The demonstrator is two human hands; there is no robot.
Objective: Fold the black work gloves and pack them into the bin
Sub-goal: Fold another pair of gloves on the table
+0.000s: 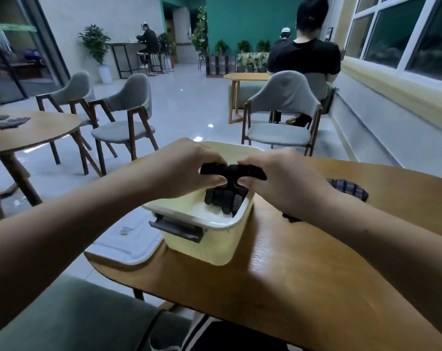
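While both bare hands hover over the pale yellow rectangular plastic bin [214, 245], they share one black dotted-palm work glove [226, 196] between them. The left hand [187, 168] pinches the glove's cuff end on its left side, and the right hand [280, 181] pinches the same cuff on the right; each grip is closed on the fabric. The cuff stretches as a dark band between the two grips, level with the bin's rim, and the glove's fingers hang below into the bin's open top. The bin stands on the round wooden worktop [303, 274], with its dark handle [176, 230] facing the person. Another dark glove [349, 188] lies on the worktop just beyond the right wrist, partly hidden.
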